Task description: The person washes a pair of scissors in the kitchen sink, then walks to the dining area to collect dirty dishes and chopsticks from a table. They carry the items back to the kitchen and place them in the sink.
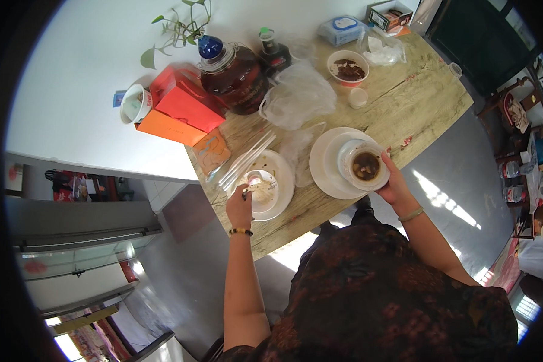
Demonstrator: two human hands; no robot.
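My left hand [239, 207] pinches the dark handle of what looks like a spoon [245, 194] over a small white bowl [273, 199] with pale, crumbly food in it. That bowl rests on a white plate [287, 176] marked with dark food bits. Several pale chopsticks [253, 158] lie across the plate's far left rim. With my right hand [394, 183] I grip the right rim of a white bowl [347, 156] of brown liquid with lumps in it. It is over the right part of white stacked dishes [322, 158]; whether it touches them I cannot tell.
Behind the dishes are a crumpled plastic bag [301, 97], a large glass jar [235, 81] of dark liquid and a dark bottle [275, 52]. A paper tub [349, 81], white lid [358, 97], wipes pack [341, 29] and red gift bag [185, 99] also stand on the wooden table [416, 104].
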